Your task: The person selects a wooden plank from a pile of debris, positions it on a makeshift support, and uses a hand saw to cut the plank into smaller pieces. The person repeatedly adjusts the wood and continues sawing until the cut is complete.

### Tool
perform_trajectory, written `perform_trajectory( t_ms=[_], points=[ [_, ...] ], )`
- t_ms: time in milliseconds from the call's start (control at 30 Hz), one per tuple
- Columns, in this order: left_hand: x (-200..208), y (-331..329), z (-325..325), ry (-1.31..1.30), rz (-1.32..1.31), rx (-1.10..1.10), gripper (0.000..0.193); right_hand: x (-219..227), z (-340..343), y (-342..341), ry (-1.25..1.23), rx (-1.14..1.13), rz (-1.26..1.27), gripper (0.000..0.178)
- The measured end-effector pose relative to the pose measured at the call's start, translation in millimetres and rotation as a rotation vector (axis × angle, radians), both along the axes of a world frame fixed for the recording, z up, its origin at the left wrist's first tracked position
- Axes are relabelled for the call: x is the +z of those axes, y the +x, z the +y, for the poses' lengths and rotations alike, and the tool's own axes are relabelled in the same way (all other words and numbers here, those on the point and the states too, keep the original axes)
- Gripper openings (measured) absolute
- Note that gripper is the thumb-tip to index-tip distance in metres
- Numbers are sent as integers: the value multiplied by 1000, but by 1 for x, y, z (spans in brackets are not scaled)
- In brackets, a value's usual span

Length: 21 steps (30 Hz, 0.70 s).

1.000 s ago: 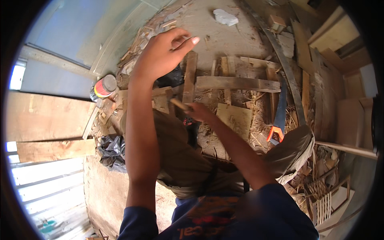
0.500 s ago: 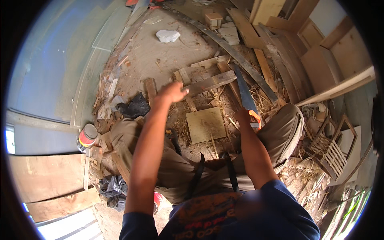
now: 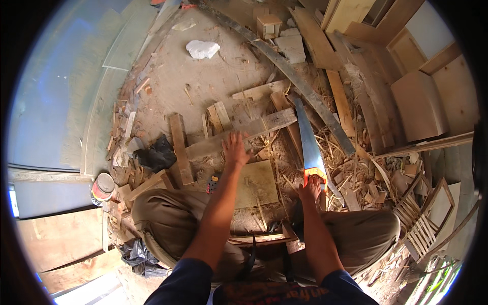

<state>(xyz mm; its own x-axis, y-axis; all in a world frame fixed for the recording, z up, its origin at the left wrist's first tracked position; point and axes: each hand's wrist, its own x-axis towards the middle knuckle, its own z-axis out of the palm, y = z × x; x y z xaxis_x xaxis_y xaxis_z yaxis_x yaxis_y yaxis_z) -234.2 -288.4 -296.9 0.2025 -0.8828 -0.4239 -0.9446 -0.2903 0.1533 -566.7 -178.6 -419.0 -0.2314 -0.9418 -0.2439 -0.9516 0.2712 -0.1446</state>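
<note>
My left hand [image 3: 236,149] lies with spread fingers on the near edge of a weathered wooden plank [image 3: 274,121], which slants up to the right across other boards. My right hand [image 3: 311,190] is wrapped round the orange handle of a handsaw [image 3: 308,140]. The saw's blue-grey blade points away from me, its tip beside the plank's right end; whether they touch I cannot tell. Between my arms a square plywood piece [image 3: 256,184] rests on the ground, with a thin stick over its near part.
Short wood blocks [image 3: 180,147] lie left of the plank, near a black plastic bag [image 3: 157,154]. A paint can [image 3: 103,186] stands at the left. A long dark beam [image 3: 284,66] crosses at the right, before leaning boards [image 3: 417,104]. A white stone [image 3: 202,49] lies farther off.
My left hand has come down onto the plank, which now shows farther left. The saw handle and my right hand have moved nearer to me. The whole view has shifted somewhat.
</note>
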Motion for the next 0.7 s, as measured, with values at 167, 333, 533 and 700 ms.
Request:
perform_trajectory(
  t_ms=[167, 333, 533, 700],
  points=[
    [-38, 23, -21, -15, 49, 47, 100, -16, 2, -6, 134, -85, -54, 61],
    [-57, 14, -11, -15, -23, -30, 115, -14, -5, -3, 12, -122, -41, 49],
    [-51, 23, -19, 6, 40, -49, 117, -11, -12, -2, 64, -151, -73, 46],
    [-47, 27, -24, 73, 145, -25, 112, -9, -13, -15, 32, -60, -157, 39]
  ],
)
